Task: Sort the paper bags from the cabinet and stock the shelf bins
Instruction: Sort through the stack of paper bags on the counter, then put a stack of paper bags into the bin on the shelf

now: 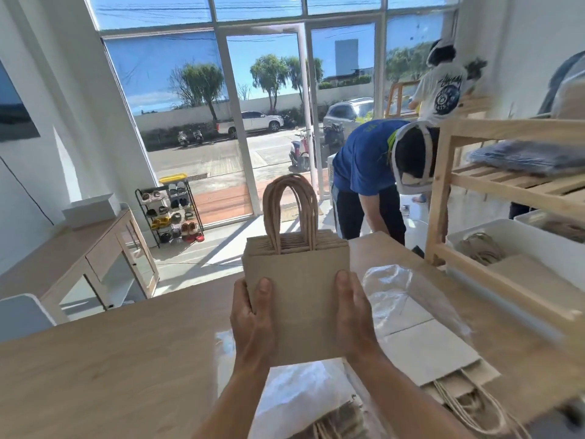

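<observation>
A stack of small brown paper bags (297, 299) is held upright above the tabletop (126, 359). The left hand (253, 318) and right hand (354, 312) grip its lower sides, and its twisted paper handles (289, 210) arch upward. A larger pale bag (427, 353) lies flat on the tabletop to the right, its handles toward the near edge. On the wooden shelf (506, 128), a white bin (493, 228) holds flat brown bags (522, 274).
</observation>
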